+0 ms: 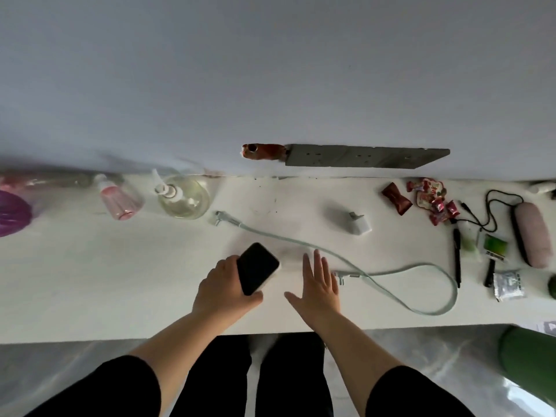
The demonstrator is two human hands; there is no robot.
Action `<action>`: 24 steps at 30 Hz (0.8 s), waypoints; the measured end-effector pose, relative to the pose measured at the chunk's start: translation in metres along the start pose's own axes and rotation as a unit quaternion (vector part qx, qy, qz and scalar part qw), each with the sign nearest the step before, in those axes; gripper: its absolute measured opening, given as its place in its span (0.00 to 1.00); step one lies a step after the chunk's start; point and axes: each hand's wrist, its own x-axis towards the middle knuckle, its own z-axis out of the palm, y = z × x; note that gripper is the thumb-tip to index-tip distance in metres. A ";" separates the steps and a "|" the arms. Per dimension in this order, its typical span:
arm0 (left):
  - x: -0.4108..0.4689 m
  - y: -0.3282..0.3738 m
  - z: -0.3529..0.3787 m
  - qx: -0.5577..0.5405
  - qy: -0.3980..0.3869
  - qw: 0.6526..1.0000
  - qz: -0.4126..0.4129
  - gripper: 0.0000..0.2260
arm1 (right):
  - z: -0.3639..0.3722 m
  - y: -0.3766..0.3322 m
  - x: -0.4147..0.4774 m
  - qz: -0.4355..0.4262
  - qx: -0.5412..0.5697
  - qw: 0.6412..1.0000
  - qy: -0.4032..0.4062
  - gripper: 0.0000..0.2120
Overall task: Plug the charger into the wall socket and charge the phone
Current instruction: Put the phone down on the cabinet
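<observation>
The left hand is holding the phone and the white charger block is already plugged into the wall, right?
Not quite. The left hand does hold the phone, but the head view shows the charger block lying unplugged on the table.

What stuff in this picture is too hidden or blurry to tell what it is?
- Purple thing, head view: cut by the left edge, blurred.
- Green object: cut by the right edge.
- Phone: dark screen; the left hand covers its lower edge.
- Small packets: print too small to read.
</observation>
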 end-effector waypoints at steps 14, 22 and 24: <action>0.042 -0.047 0.042 0.202 0.169 0.957 0.120 0.38 | 0.036 0.005 0.032 0.022 -0.123 0.990 -0.071 0.71; 0.045 -0.045 0.049 0.249 0.197 0.940 0.123 0.43 | 0.034 0.004 0.034 0.019 -0.130 0.988 -0.080 0.71; 0.045 -0.042 0.049 0.244 0.181 0.946 0.115 0.44 | 0.035 0.006 0.034 0.014 -0.129 0.989 -0.077 0.71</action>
